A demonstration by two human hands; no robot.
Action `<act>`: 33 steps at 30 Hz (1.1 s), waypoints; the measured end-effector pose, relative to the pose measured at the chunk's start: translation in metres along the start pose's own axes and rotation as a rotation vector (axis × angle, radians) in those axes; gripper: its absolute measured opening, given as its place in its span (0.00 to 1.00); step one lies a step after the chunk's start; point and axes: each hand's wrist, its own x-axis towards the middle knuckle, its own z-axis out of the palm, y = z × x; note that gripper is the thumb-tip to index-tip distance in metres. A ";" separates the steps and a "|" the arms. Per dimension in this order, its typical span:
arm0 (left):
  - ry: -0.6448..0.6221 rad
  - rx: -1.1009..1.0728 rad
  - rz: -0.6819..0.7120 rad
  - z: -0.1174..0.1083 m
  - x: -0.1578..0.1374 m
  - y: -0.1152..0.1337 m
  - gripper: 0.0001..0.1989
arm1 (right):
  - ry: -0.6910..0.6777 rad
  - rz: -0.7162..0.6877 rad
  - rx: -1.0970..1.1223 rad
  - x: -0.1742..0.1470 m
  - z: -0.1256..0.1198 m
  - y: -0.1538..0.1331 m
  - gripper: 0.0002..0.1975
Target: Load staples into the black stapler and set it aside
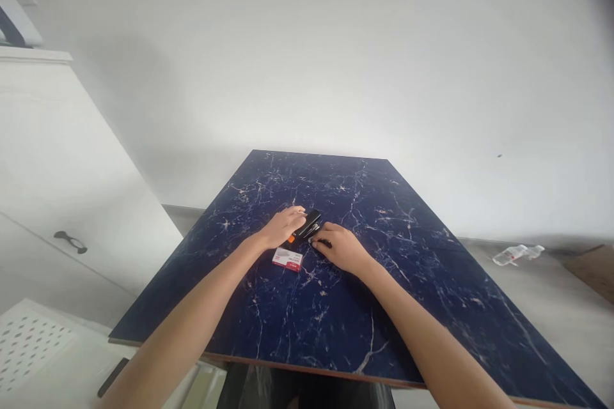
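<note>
A black stapler (pixel 307 225) with an orange part lies on the dark blue marbled table, its metal inner part showing along one side. My left hand (pixel 284 227) is closed over its left side, gripping it. Close to the stapler's right side, my right hand (pixel 341 246) has its thumb and fingers curled in a pinch. Whatever lies between those fingertips is too small to make out. A small red and white box (pixel 288 259) with printing rests just in front of the stapler, near my left wrist, touched by neither hand.
The blue marbled table (pixel 326 326) has its far edge near a white wall. To the left stands a white cabinet (pixel 71 160) with a dark handle (pixel 70 241). On the floor at the right lie a clear plastic bottle (pixel 518 254) and a brown cardboard piece (pixel 592 271).
</note>
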 end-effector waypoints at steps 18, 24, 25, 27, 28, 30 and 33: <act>-0.114 0.036 0.149 -0.005 -0.004 0.014 0.16 | 0.037 0.304 0.409 -0.021 -0.030 0.031 0.06; -0.108 0.252 0.175 -0.002 -0.009 0.028 0.25 | 0.129 0.467 0.870 -0.020 -0.025 0.049 0.12; -0.091 0.279 0.159 -0.002 -0.010 0.028 0.27 | 0.180 0.490 0.951 -0.019 -0.023 0.048 0.13; -0.072 0.313 0.133 -0.001 -0.013 0.028 0.31 | 0.251 0.537 1.083 -0.019 -0.020 0.046 0.16; -0.070 0.326 0.128 -0.001 -0.015 0.027 0.33 | 0.267 0.554 1.111 -0.018 -0.019 0.045 0.16; -0.070 0.351 0.133 0.000 -0.018 0.026 0.35 | 0.287 0.565 1.072 -0.018 -0.019 0.042 0.16; -0.057 0.368 0.122 0.000 -0.021 0.023 0.38 | 0.184 0.477 0.848 -0.019 -0.024 0.039 0.13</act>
